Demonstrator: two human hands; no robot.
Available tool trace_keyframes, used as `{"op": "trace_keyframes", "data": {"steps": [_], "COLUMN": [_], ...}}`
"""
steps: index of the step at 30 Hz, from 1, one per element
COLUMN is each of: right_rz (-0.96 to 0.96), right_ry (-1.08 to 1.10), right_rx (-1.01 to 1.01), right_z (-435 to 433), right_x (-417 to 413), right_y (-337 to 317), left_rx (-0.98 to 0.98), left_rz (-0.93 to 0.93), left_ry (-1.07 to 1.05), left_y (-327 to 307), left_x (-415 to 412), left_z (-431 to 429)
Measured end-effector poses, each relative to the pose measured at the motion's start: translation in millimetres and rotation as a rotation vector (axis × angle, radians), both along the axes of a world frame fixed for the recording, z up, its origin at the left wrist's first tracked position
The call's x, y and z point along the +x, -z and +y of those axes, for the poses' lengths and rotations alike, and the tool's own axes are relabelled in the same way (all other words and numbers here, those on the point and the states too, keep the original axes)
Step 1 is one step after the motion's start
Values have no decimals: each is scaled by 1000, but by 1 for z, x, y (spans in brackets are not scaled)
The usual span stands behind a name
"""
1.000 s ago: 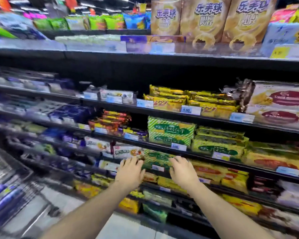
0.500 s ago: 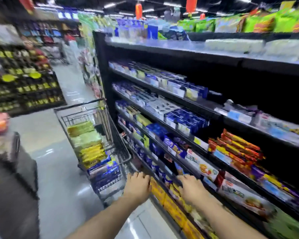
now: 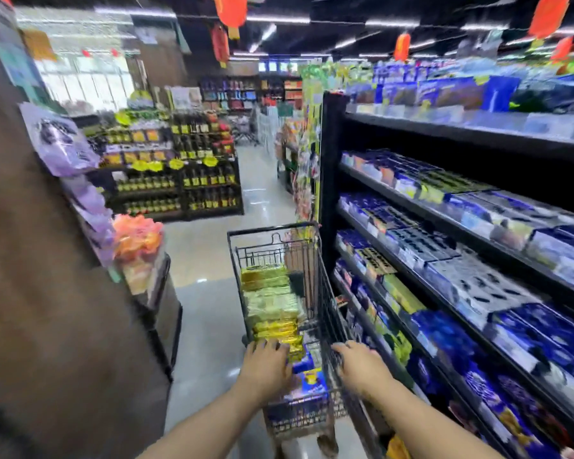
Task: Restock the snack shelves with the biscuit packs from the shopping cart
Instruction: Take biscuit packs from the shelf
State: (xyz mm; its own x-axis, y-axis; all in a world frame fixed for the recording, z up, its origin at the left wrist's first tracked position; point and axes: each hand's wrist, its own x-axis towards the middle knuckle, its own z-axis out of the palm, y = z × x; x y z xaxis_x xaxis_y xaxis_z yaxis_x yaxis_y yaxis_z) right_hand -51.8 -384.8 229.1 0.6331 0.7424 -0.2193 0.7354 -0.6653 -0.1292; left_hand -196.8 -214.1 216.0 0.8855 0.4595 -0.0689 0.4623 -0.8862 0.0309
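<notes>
A black wire shopping cart (image 3: 234, 256) stands in the aisle just left of the snack shelves (image 3: 444, 226). It holds stacked green and yellow biscuit packs (image 3: 270, 299), with blue packs (image 3: 312, 382) at its near end. My left hand (image 3: 267, 367) is over the yellow packs at the near end, fingers spread and relaxed, holding nothing. My right hand (image 3: 362, 366) hovers at the cart's right rim, fingers slightly bent, also holding nothing. The view is motion-blurred.
The shelves on the right are packed with blue and white packs. A brown pillar (image 3: 47, 293) with hanging purple bags (image 3: 60, 140) fills the left. A bin of orange packs (image 3: 138, 240) stands beside it. A bottle display (image 3: 179, 173) lies beyond the open floor.
My view has swung left from the shelf to the aisle. Both hands left the shelf edge and now reach over the near end of the cart.
</notes>
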Motion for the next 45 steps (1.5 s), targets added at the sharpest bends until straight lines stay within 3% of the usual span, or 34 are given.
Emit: {"op": "trace_keyframes", "data": {"steps": [14,25,36,40,43,45], "right_rz": [158,371,660,793,826,971], "right_ry": [-101,-16,379,767,900,977], "right_rx": [21,31,129,292,320,344], "right_z": [192,365,541,571,580,584], "right_x": [210,301,386,413,429,436], "right_y": [14,75,179,225,258,273], "left_rx": [-12,-83,-86,-132,-103,-96], "left_rz": [40,104,136,129,54,33], "left_ry": [-192,-198,-10,43,99,110], "left_y": [9,67,186,234,264,284], "left_x": [150,243,345,358,357,353], "left_z": [159,330,548,577,583,582]}}
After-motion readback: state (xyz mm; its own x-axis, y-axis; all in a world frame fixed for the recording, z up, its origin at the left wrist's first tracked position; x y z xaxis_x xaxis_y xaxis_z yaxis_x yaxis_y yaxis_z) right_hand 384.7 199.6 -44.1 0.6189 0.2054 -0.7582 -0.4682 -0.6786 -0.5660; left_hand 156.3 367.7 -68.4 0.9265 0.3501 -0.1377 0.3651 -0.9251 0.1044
